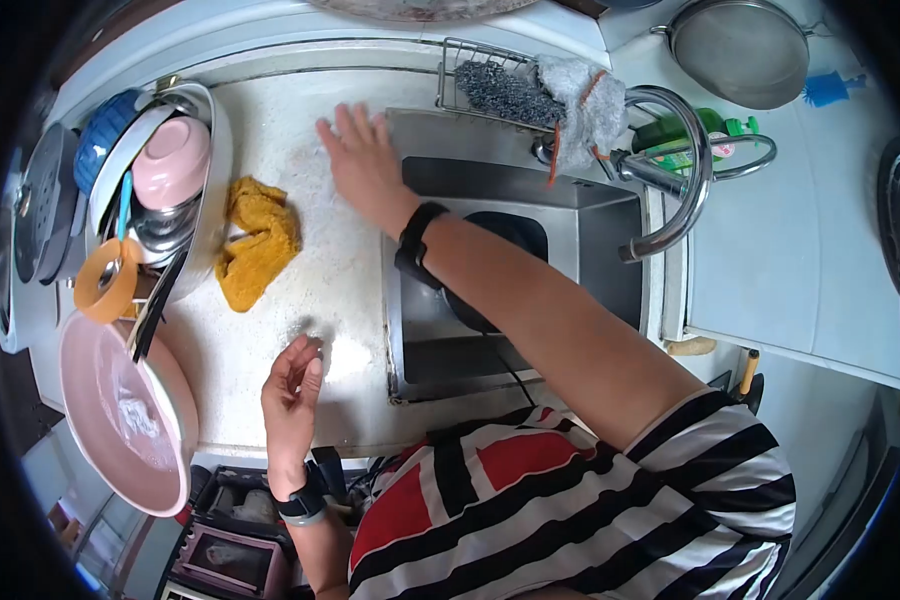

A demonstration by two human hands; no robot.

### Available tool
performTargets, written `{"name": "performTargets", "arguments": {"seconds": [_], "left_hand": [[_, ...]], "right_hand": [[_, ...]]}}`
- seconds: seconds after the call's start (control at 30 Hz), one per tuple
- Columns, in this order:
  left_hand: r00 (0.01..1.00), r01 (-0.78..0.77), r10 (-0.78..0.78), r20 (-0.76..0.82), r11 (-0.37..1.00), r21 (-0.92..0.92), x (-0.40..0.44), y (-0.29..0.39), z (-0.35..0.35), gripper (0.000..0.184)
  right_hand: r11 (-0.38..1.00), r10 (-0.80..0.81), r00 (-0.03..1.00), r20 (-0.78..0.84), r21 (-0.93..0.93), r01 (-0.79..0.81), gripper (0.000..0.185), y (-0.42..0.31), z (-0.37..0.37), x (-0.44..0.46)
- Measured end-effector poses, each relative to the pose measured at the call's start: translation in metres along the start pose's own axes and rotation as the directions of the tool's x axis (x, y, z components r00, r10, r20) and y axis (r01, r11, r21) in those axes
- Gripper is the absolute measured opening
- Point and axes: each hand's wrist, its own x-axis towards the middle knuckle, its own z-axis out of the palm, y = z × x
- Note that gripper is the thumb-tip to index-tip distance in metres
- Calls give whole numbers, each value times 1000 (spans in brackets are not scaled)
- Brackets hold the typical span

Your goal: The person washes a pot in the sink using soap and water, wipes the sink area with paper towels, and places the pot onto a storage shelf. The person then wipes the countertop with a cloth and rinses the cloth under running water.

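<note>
My right hand point(363, 165) reaches across the sink point(610, 250), palm down over the wet counter point(340, 270) by the sink's left corner. Its fingers are spread, and nothing shows in it. My left hand point(293, 385) is over the front part of the counter. Its fingers are loosely curled with the thumb apart, and I see nothing between them. A crumpled mustard-yellow cloth point(260, 245) lies on the counter left of both hands. Inside the sink is a black pan-like item point(510, 235), partly hidden under my right forearm.
A dish rack point(222, 150) holds pink and blue bowls and utensils on the left. Below it a pink basin point(90, 400) overhangs the counter edge. A curved faucet point(685, 215), wire basket point(445, 85) with scrubbers, and green bottle point(710, 125) stand around the sink's back right.
</note>
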Motion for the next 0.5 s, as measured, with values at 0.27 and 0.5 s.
{"name": "performTargets", "arguments": {"seconds": [0.27, 0.5], "left_hand": [[998, -10, 4, 60, 994, 109, 32, 19, 24, 41], [970, -115, 85, 228, 986, 123, 42, 31, 45, 40]], "right_hand": [[903, 427, 898, 104, -86, -420, 49, 121, -29, -25], [949, 280, 951, -134, -109, -295, 50, 156, -76, -126]]}}
